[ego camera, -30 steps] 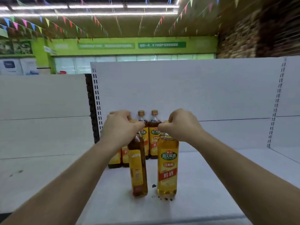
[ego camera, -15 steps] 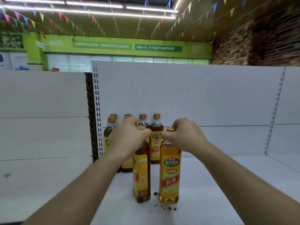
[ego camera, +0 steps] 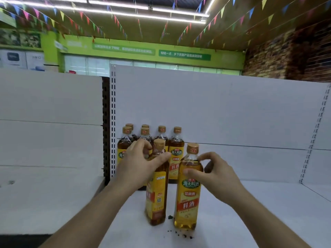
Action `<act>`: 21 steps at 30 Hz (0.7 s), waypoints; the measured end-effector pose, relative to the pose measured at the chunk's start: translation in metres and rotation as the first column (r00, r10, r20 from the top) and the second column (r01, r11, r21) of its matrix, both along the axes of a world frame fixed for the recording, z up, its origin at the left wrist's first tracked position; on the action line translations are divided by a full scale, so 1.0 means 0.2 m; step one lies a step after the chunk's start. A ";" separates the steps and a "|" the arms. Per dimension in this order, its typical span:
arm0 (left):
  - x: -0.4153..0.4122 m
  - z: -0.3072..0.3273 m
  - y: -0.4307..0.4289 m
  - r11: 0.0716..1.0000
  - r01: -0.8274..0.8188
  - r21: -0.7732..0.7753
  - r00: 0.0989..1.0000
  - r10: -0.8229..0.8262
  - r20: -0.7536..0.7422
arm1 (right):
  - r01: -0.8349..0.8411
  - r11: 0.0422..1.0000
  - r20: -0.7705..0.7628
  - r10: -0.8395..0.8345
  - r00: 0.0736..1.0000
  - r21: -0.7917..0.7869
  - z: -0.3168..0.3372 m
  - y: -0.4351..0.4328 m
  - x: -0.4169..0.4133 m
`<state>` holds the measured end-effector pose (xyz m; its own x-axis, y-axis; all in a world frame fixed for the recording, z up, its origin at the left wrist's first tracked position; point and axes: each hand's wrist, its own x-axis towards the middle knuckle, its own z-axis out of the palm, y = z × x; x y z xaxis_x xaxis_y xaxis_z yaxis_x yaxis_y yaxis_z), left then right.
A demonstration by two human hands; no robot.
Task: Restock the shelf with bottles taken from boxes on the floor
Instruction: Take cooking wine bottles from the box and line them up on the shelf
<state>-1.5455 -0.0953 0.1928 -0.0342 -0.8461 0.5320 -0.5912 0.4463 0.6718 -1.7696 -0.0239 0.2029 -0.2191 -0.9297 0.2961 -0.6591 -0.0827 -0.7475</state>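
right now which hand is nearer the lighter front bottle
Right. The right hand holds the lighter front bottle at its shoulder; the left hand is on the darker bottle beside it.

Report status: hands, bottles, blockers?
Left hand curled round dark front bottle. Right hand pinches pale front bottle. Both upright on shelf. Stocked bottles close behind.
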 end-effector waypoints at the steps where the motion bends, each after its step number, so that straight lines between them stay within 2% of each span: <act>1: 0.04 -0.04 0.01 0.997 0.055 0.056 0.997 -0.052 -0.055 | -0.012 1.000 0.021 0.012 1.000 0.020 -0.04 0.01 -0.02; 4: 0.12 -0.17 0.00 0.928 0.266 0.261 0.960 -0.232 -0.155 | -0.060 0.994 0.065 0.054 0.996 0.092 -0.20 0.01 -0.03; 7: 0.14 -0.30 -0.03 0.830 0.355 0.431 0.929 -0.367 -0.058 | -0.113 0.984 0.116 0.098 0.988 0.135 -0.33 -0.01 -0.02; 9: 0.13 -0.36 -0.04 0.788 0.401 0.466 0.905 -0.421 -0.066 | -0.117 0.986 0.142 0.099 0.985 0.119 -0.38 -0.02 -0.01; 11: 0.12 -0.39 -0.04 0.762 0.457 0.459 0.884 -0.447 -0.139 | -0.097 0.991 0.110 0.087 0.990 0.097 -0.39 -0.02 -0.01; 14: 0.09 -0.43 -0.05 0.764 0.469 0.442 0.883 -0.414 -0.222 | -0.087 0.994 0.091 0.081 0.993 0.065 -0.41 -0.03 -0.01; 21: 0.01 -0.51 -0.06 0.883 0.294 0.366 0.956 -0.263 -0.131 | -0.053 0.997 0.086 0.048 0.995 0.050 -0.44 -0.09 -0.03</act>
